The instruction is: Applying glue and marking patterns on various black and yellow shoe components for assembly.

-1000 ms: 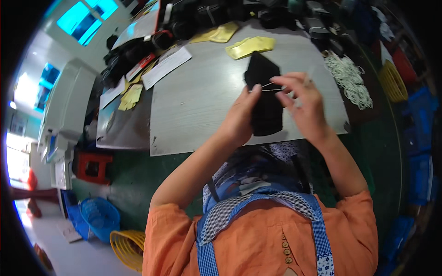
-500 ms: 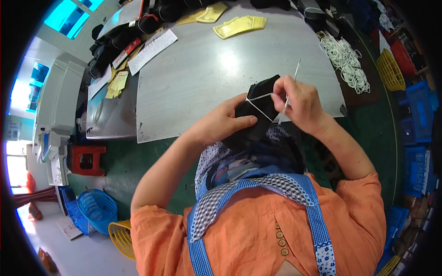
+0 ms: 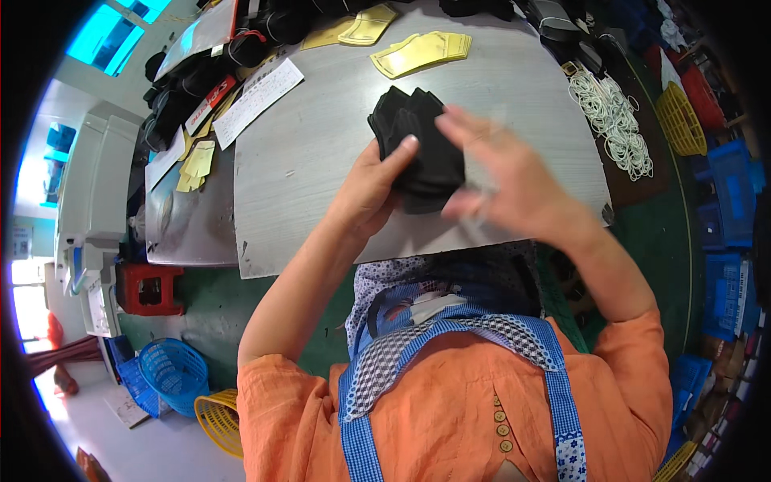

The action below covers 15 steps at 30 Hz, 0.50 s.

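Out over the table (image 3: pixel 313 189): stack (image 3: pixel 424 153) moved forward, right hand (image 3: pixel 511 181) spread

Half a second ago the stack was at the table's near edge, a white band across it; now it is farther out, and the side facing up shows plain black. The right hand has opened from its pinch.

Nearest are the orange shirt (image 3: pixel 434 410) and blue checked apron (image 3: pixel 359 386). The stack looks matt and several black layers thick; its far end splits into uneven points, while its near end is squarer, with layered edges showing. It sits to the right of the left hand (image 3: pixel 372 183), which is clamped on it: thumb across the upper face at the left edge, fingers mostly hidden underneath. The right hand, blurred, is just beside the right edge, thumb and fingers well parted; whether a fingertip touches, I cannot tell. Nor can I tell if the stack rests on the table or is held above it.

Beyond the stack lie yellow cards (image 3: pixel 422 55), with a paper (image 3: pixel 259 103) to the left and a heap of pale loops (image 3: pixel 614 124) to the right. Black bundles (image 3: pixel 556 22) crowd the far side. Off to the left stand a red stool (image 3: pixel 136 285) and blue basket (image 3: pixel 154 373); to the right, blue crates (image 3: pixel 731 193).
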Each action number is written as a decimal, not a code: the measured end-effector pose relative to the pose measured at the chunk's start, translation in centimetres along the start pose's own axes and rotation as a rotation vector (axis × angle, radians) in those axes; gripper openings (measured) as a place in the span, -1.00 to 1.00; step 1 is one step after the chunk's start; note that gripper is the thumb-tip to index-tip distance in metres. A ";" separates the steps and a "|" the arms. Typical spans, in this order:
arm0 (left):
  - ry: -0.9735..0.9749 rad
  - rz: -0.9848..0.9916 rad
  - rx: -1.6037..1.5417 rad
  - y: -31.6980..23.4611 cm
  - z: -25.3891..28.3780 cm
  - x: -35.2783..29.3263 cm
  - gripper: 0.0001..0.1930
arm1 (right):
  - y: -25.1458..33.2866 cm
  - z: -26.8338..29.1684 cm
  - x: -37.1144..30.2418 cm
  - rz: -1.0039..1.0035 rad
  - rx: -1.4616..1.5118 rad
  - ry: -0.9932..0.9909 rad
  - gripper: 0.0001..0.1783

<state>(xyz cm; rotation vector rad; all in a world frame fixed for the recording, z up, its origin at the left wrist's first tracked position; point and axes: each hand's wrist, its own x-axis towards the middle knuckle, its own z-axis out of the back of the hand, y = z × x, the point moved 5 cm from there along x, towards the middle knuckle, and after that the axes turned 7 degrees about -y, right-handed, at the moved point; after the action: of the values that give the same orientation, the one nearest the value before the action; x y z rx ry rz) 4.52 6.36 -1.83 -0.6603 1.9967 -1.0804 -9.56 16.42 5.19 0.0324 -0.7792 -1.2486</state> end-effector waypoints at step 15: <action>-0.015 0.092 -0.051 0.4 0.3 1.3 -0.63 | -2.4 -4.6 1.4 -0.103 -0.019 0.033 -0.37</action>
<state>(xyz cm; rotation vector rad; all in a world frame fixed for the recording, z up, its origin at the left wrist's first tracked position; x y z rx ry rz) 4.00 5.44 -2.77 -0.5950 2.0271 -0.9699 -8.88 12.62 1.45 0.0781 -0.7441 -1.3496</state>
